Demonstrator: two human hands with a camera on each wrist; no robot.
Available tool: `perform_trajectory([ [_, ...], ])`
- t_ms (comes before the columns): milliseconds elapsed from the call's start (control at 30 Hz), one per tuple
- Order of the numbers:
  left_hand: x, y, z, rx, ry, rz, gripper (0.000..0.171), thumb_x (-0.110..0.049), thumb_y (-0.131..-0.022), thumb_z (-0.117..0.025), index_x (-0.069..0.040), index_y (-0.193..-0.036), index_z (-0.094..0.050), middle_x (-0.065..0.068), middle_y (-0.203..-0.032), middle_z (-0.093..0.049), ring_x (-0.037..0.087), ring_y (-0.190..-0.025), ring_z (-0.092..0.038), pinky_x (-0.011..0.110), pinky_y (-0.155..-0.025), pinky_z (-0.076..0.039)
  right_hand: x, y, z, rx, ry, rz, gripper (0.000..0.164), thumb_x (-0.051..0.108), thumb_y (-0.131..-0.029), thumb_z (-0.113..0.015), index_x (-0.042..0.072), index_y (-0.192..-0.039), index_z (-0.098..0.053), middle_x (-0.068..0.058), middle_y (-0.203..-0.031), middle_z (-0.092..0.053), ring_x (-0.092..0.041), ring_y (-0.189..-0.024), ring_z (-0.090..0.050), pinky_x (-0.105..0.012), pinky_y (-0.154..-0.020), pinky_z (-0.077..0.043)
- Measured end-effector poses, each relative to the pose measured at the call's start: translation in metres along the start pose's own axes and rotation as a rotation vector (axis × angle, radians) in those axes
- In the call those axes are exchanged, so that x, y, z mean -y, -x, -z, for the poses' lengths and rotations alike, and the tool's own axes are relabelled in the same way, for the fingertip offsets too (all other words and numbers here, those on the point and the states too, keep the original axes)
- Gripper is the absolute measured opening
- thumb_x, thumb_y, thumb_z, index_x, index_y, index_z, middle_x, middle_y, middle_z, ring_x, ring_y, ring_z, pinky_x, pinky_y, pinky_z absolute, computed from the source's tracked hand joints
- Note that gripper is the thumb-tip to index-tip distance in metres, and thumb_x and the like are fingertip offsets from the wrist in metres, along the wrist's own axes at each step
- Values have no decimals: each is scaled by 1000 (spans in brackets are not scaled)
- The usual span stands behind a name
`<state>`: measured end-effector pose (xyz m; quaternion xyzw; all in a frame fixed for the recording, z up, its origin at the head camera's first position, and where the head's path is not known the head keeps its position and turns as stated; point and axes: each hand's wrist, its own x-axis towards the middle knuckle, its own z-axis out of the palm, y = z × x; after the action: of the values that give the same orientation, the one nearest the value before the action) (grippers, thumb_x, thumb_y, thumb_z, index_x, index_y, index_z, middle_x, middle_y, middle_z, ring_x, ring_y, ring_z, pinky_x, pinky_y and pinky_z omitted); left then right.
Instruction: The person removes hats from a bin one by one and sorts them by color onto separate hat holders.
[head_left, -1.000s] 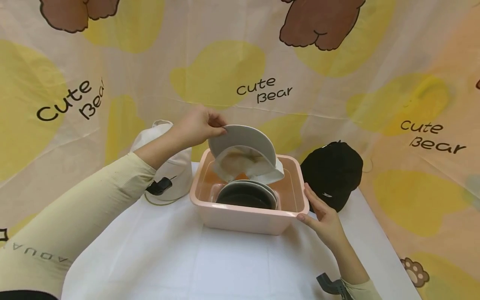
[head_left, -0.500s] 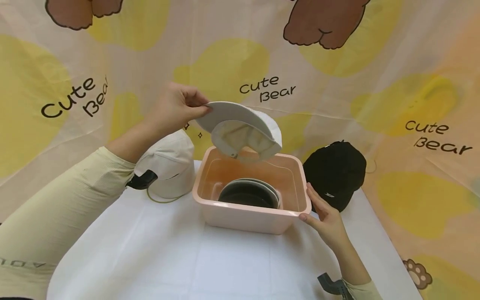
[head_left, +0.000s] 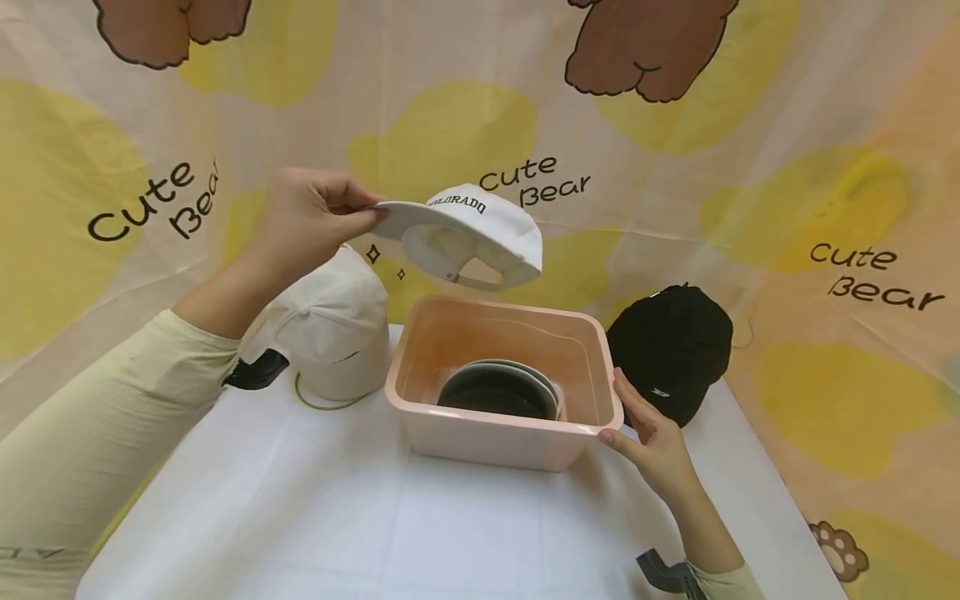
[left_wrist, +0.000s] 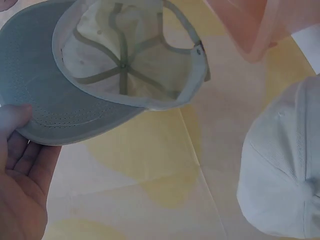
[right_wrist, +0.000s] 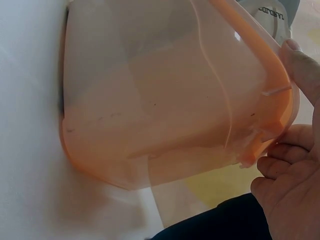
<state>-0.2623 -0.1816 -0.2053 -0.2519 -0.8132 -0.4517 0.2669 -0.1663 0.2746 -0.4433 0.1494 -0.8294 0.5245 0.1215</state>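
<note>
Lettered cap (head_left: 498, 221) hangs above white table (head_left: 465, 525), before printed backdrop (head_left: 450, 125).

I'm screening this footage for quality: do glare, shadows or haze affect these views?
Head: well lit, though the black fabric cap shows little fold detail; left wrist: pale, low-contrast haze over the white cap with a grey brim and the left hand; right wrist: dim, with a small glare spot on the pink plastic bin and soft shadow on the white table cloth.

The pink tub's (head_left: 487, 440) near side allows passage; a white baseball cap (head_left: 337, 321) obstructs left, a black baseball cap (head_left: 671, 346) right.
</note>
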Motion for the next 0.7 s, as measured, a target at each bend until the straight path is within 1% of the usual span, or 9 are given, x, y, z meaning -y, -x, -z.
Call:
perform_trajectory([
  [67, 3, 2, 3, -19, 5, 0, 6, 2, -84, -79, -3, -84, -82, -7, -76, -76, -1, -63, -67, 9, -54, -52, 0, 0, 0, 0, 4, -5, 80, 2, -85, -82, 11, -155, -45, -5, -165, -34, 7, -146, -31, -8, -109, -34],
  [167, 6, 6, 7, -37, 16, 6, 6, 4, -84, -78, -1, -86, -82, -3, -81, -78, -2, -63, -67, 9, -53, -52, 1, 0, -1, 4, 4, -6, 80, 2, -85, -82, 11, -155, -45, -5, -165, -34, 6, -146, -31, -8, -109, -34],
  [300, 10, 10, 13, -57, 16, -15, 8, 5, -84, -77, 0, -88, -82, 6, -87, -80, -1, -67, -70, 10, -55, -54, 1, 0, -1, 7, 0, -3, 80, 2, -84, -83, 11, -155, -45, -6, -165, -34, 6, -146, -31, -8, -109, -34],
  [400, 14, 13, 17, -66, 24, -44, 9, 6, -85, -76, 0, -89, -81, 2, -90, -80, -1, -74, -73, 12, -61, -58, 1, 1, -1, 8, -15, 1, 80, 0, -84, -82, 9, -154, -45, -7, -165, -34, 6, -146, -32, -8, -109, -34],
  [500, 18, 15, 21, -77, 48, -62, 9, 7, -85, -75, 2, -90, -81, -7, -90, -79, 1, -81, -75, 14, -68, -60, 1, 1, -1, 11, -19, 6, 80, 0, -84, -82, 9, -154, -45, -7, -165, -33, 5, -146, -31, -8, -109, -34],
  [533, 20, 16, 23, -85, 43, -72, 9, 7, -85, -75, 2, -90, -81, -9, -90, -79, 1, -83, -75, 15, -71, -61, 1, 1, -1, 11, -19, 6, 80, 0, -84, -82, 9, -155, -45, -7, -165, -33, 6, -146, -31, -8, -109, -34],
  [567, 22, 16, 24, -96, 28, -86, 9, 7, -85, -75, 2, -90, -81, -8, -90, -79, 2, -83, -75, 14, -72, -61, 0, 2, -1, 10, -16, 6, 80, 0, -84, -82, 9, -155, -45, -6, -165, -33, 7, -146, -31, -8, -109, -34],
  [633, 26, 18, 28, -118, -17, -122, 10, 9, -84, -75, 2, -90, -81, -2, -90, -80, 2, -84, -75, 13, -74, -60, 0, 1, 0, 8, -11, 7, 80, 0, -85, -82, 10, -155, -44, -6, -165, -33, 8, -145, -31, -8, -108, -34],
  [700, 32, 20, 31, -147, -80, -167, 11, 10, -83, -76, 2, -89, -81, 7, -91, -80, 0, -83, -74, 10, -76, -59, 0, 1, 0, 6, -13, 10, 80, 0, -85, -81, 10, -155, -44, -6, -165, -33, 9, -144, -31, -8, -109, -34],
])
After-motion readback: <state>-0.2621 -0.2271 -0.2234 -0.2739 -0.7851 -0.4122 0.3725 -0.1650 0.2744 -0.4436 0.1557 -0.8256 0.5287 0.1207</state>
